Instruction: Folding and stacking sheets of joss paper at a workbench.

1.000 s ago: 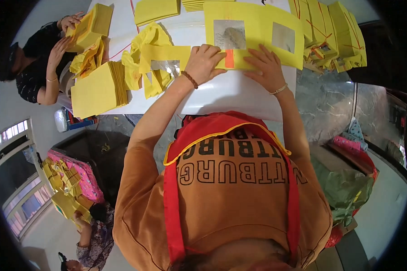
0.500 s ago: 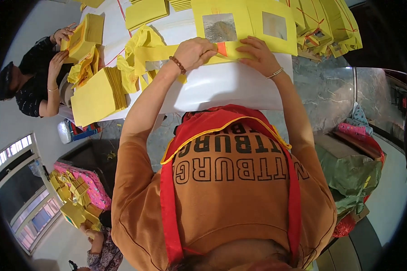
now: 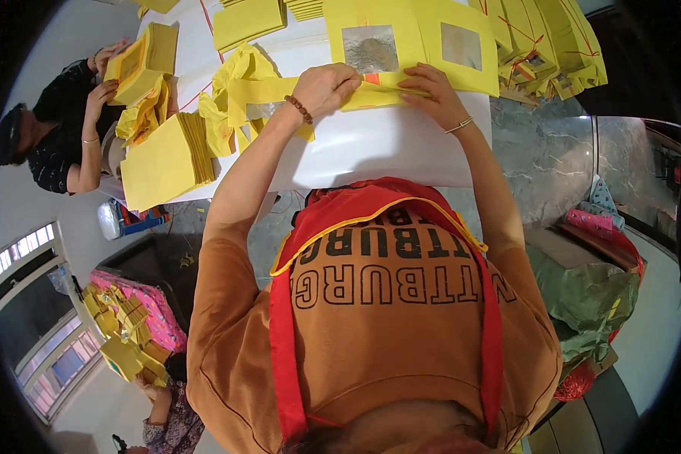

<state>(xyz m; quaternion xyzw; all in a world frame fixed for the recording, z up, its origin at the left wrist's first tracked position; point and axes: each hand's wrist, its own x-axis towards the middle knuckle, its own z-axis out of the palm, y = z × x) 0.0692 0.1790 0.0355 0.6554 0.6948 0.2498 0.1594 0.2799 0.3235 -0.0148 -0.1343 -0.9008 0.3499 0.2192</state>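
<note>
A wide yellow paper sheet [image 3: 424,47] with silver foil squares lies in front of me on the white table. A strip along its near edge is folded over, and a small orange-red patch shows at the fold. My left hand [image 3: 325,89], with a brown bead bracelet at the wrist, is closed on this edge. Farther along the same strip, my right hand [image 3: 435,94] has its fingers bent over the paper; the thumb is mostly hidden. Crumpled yellow paper [image 3: 238,79] and a loose yellow strip lie left of my left hand.
Stacked yellow sheets [image 3: 163,163] stand at the table's left, where a person in black handles another stack [image 3: 144,64]. Yellow bundles tied with red string [image 3: 541,45] lie at the right. Another person with yellow papers [image 3: 132,352] is at lower left.
The folded strip has turned farther over between my hands, and less of the orange-red patch shows. My right fingers have drawn in slightly over the edge.
</note>
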